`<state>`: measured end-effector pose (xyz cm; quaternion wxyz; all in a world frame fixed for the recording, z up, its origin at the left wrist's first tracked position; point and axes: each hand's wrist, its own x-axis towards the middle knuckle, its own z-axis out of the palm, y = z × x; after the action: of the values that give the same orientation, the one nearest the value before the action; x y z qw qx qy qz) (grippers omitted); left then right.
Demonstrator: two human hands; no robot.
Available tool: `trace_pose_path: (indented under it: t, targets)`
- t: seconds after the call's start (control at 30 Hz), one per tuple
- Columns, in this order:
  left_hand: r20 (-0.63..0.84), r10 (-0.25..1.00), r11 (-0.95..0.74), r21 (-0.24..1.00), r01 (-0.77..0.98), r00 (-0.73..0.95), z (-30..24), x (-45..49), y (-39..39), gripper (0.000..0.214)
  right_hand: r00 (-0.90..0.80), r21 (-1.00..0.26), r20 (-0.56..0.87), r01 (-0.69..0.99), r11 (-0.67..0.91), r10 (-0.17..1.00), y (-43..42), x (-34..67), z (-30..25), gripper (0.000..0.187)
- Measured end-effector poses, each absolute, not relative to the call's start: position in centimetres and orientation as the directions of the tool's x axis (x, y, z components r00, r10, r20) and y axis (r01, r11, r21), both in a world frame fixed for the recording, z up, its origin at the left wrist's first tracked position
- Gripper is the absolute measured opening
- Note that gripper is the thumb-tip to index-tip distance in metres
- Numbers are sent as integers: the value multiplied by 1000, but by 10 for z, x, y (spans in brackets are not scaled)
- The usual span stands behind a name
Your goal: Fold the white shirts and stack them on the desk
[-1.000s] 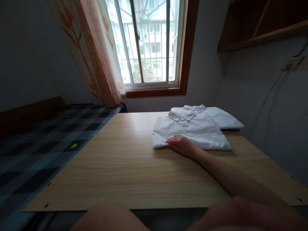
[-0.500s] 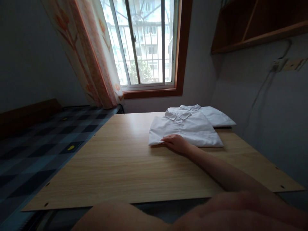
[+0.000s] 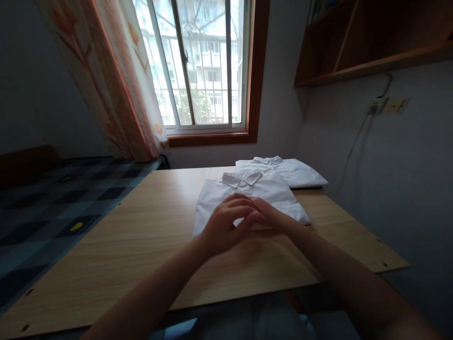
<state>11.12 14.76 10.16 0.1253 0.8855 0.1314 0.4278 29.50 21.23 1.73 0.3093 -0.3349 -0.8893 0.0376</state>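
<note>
A folded white shirt lies collar-up on the wooden board, its collar toward the window. My left hand reaches over the shirt's near part, fingers stretched out and thumb apart. Its fingertips overlap my right hand, which comes in from the right at the shirt's near edge. The fingers of my right hand are mostly hidden behind the left, so their grip does not show. Behind the near shirt, partly covered by it, lies a second folded white shirt.
The light wooden board spans the middle, with small dark holes near its corners. Left of it is a dark checked bed cover. A window with a floral curtain stands behind; a wooden shelf and wall sockets are at right.
My left hand has come up from the bottom of the view to meet my right hand at the shirt. The near shirt has shifted slightly toward me. The view has turned a little right.
</note>
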Motion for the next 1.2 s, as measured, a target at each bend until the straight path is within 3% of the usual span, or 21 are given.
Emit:
trace_pose_path:
  t: [0.1, 0.17, 0.27, 0.4, 0.53, 0.83, 0.97, 1.03, 1.1, 1.2]
  targets:
    - [556, 578, -810, 304, 501, 597, 52, 99, 210, 29, -336, -404, 515, 717, 569, 789, 226, 319, 15, 25]
    - [452, 666, -730, 229, 644, 594, 20, 88, 234, 38, -194, -445, 482, 786, 430, 854, 232, 328, 8, 24]
    - [245, 743, -662, 139, 736, 622, -8, 81, 245, 55, -156, -433, 431, 829, 355, 889, 237, 334, -4, 27]
    - [98, 754, -657, 75, 750, 650, -13, 83, 235, 55, -166, -427, 399, 836, 344, 902, 237, 339, -9, 30]
    - [96, 737, -675, 73, 734, 669, -10, 75, 215, 57, -172, -463, 373, 817, 344, 912, 229, 343, -1, 28]
    - [37, 732, -681, 30, 731, 680, -4, 36, 148, 60, -360, -546, 244, 716, 434, 901, 211, 335, 23, 25]
    - [-9, 705, -707, 71, 704, 709, 19, 39, 155, 57, -523, -409, 100, 754, 514, 847, 210, 331, 29, 30]
    - [18, 691, -719, 117, 685, 722, 31, 50, 174, 42, -580, -317, 49, 763, 563, 813, 217, 327, 32, 30]
    - [107, 723, -691, 146, 708, 683, 38, 67, 200, 27, -573, -264, 82, 776, 572, 815, 230, 318, 33, 27]
    - [294, 769, -624, 148, 768, 568, 31, 95, 243, 26, -503, -244, 208, 804, 543, 839, 250, 298, 26, 29]
